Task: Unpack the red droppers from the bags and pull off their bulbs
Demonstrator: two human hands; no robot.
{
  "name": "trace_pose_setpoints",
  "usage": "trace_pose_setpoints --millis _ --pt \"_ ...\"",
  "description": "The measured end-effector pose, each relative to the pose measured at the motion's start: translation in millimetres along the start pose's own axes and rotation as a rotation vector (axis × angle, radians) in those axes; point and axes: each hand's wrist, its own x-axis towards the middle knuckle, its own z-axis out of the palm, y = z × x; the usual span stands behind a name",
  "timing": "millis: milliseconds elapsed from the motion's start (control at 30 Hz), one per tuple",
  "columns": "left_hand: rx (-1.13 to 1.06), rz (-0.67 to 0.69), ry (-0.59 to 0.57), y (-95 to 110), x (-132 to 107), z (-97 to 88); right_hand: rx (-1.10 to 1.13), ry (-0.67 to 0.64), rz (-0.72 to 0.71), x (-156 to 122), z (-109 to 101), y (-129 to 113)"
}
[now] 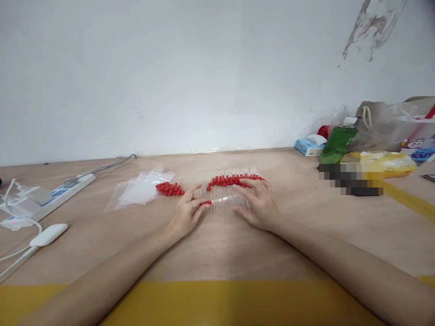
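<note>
My left hand (190, 208) pinches a clear dropper tube with a red rubber cap (206, 202) at its near-left end. The tube lies sideways and points toward my right hand (260, 203). That hand rests over the right side of the tubes, thumb and fingers apart, with its fingertips by the red caps. Beneath both hands lies a row of thin clear tubes (220, 206). Behind it is a band of red-capped droppers (226, 180), their tubes pointing to the wall. Left of my left hand, a pile of loose red caps (170, 189) touches clear plastic bags (139, 189).
A white power strip (76, 185) with plugs and cables is at the left. On the right stand a green bottle (338, 142), a blue tissue pack (309, 147) and a yellow packet (390, 164), near a blurred dark object. Yellow tape (190, 299) crosses the table's front.
</note>
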Motion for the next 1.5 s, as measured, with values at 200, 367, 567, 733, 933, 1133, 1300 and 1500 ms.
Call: trace_pose_setpoints --millis 200,367,567,733,933,1133,1300,1500 --pt "-0.051 0.08 -0.096 10 -2 9.4 -0.004 -0.066 -0.162 4 9 -17" --pt "0.057 0.11 -0.142 13 1 7.7 0.029 -0.089 -0.193 3 10 -15" --pt "0.083 0.133 -0.193 12 -4 4.2 0.04 -0.189 -0.167 0 3 -18" --pt "0.03 0.037 -0.144 4 -10 -0.3 0.02 -0.178 -0.087 -7 -4 -2" --pt "0.043 -0.345 0.258 -36 4 -30.8 -0.079 -0.038 0.235 -9 -9 34" --pt "0.183 -0.717 0.293 -106 9 -68.5 -0.104 -0.126 0.343 -8 -6 36" --pt "0.212 -0.687 0.144 -120 5 -64.4 -0.148 -0.15 0.32 -11 -4 32" --pt "0.256 -0.681 0.045 -118 6 -59.7 -0.145 -0.2 0.285 -12 4 30"
